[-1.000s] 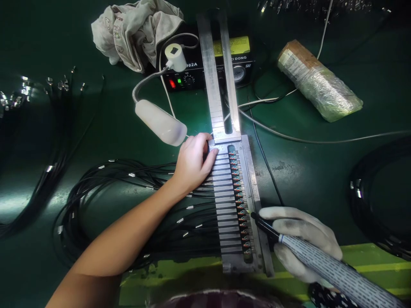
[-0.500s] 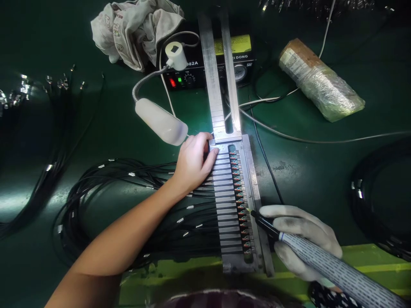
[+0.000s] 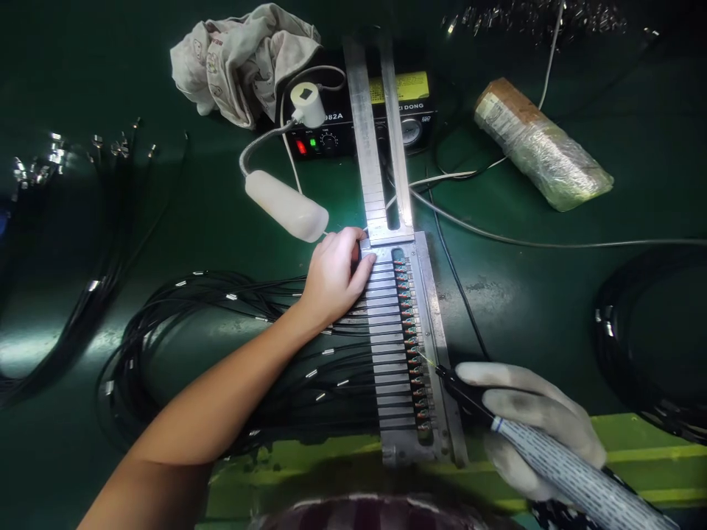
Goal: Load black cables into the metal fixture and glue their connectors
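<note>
A slotted metal fixture (image 3: 389, 340) lies in the middle, with black cables (image 3: 309, 372) running into it from the left and small connectors (image 3: 409, 322) in a column along its slot. My bare left hand (image 3: 338, 274) rests at the fixture's upper left edge, its thumb on the metal and its fingers curled over the side; whatever lies under them is hidden. In my right hand (image 3: 533, 419), which wears a white glove, is a black dispensing pen (image 3: 464, 390) with a patterned tube behind it. The pen's thin tip is at the connectors, around mid-column.
A white lamp (image 3: 286, 206) hangs over the fixture's upper left. Behind stand a black controller box (image 3: 331, 140) and a crumpled cloth (image 3: 243, 66). A wrapped roll (image 3: 544, 147) lies back right, coiled cable (image 3: 613, 361) at right, and cable bundles (image 3: 93, 283) at left.
My right hand and the pen have shifted slightly right and down, with the thin tip still over the connectors. My left hand stays put. The view has moved a little.
</note>
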Motion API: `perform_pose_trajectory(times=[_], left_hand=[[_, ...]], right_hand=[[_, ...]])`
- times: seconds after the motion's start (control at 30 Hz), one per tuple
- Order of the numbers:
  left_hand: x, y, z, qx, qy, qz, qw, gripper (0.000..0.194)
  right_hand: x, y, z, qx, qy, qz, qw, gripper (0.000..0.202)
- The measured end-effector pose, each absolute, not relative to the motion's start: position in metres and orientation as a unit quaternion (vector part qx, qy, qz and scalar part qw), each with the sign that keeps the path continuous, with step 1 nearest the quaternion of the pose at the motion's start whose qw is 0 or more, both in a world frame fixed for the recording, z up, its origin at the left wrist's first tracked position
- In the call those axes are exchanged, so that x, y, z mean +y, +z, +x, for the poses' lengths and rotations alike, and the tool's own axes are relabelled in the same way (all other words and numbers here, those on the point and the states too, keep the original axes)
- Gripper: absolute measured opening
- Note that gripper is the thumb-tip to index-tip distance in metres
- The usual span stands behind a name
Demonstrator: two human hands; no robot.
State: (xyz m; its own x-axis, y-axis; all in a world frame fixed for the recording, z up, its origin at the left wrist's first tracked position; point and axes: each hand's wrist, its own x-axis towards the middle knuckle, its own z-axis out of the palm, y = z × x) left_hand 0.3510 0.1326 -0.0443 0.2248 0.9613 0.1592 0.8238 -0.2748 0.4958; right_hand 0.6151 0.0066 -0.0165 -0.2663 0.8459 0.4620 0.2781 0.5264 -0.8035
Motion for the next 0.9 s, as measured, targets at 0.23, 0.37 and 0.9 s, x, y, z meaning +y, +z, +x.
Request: perform_pose_trajectory(times=[0.23, 0.37, 0.9], left_hand=[[0.132, -0.043, 0.351, 0.585, 0.223, 0.764, 0.159, 0.016], [0.132, -0.043, 0.351, 0.583, 0.223, 0.765, 0.16, 0.016], [0.132, -0.044, 0.351, 0.584, 0.225, 0.764, 0.158, 0.015]], right_hand=[[-0.002, -0.029, 0.617, -0.748, 0.321, -0.378, 0.442, 0.035], [0.006, -0.025, 0.613, -0.739, 0.327, -0.373, 0.455, 0.034], [0.006, -0.024, 0.613, -0.73, 0.331, -0.38, 0.461, 0.031]])
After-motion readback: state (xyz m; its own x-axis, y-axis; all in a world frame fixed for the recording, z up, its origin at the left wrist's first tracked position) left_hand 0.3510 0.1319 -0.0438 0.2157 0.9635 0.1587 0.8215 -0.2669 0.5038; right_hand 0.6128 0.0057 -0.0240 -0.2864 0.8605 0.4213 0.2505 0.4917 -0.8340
